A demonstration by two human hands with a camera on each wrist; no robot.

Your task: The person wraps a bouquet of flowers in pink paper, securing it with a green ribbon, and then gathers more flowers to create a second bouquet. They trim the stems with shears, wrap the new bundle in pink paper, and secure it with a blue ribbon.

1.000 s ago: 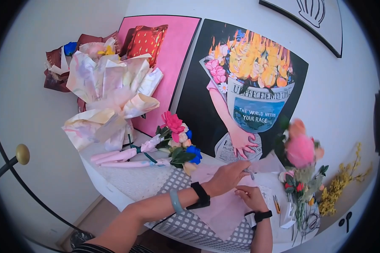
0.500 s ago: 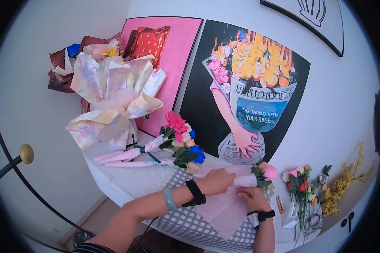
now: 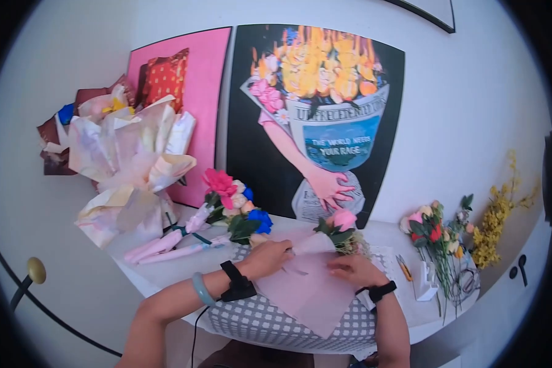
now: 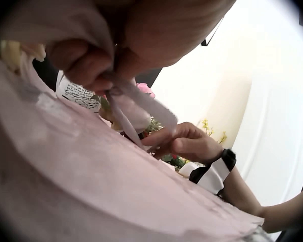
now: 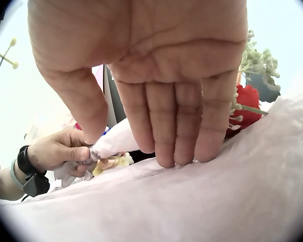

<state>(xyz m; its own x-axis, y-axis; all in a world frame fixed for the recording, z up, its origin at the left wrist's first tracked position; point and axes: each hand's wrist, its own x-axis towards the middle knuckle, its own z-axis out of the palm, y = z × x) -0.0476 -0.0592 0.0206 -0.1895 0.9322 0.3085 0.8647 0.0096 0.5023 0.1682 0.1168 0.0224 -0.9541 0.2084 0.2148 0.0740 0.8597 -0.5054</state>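
Curled fingers of my left hand pinch a pale ribbon to the left of the wrapped pink rose, while my right hand is wide, its fingers nearly straight, just in front of that rose, over the pink wrapping paper which lies on the checked cloth.

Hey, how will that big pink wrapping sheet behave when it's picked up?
Probably floppy: the pink sheet looks thin and has soft wrinkles. It's likely light for its size, with no stiff backing visible. Lifting it might shift or roll the rose bundle, whose pale wrap lies over it.
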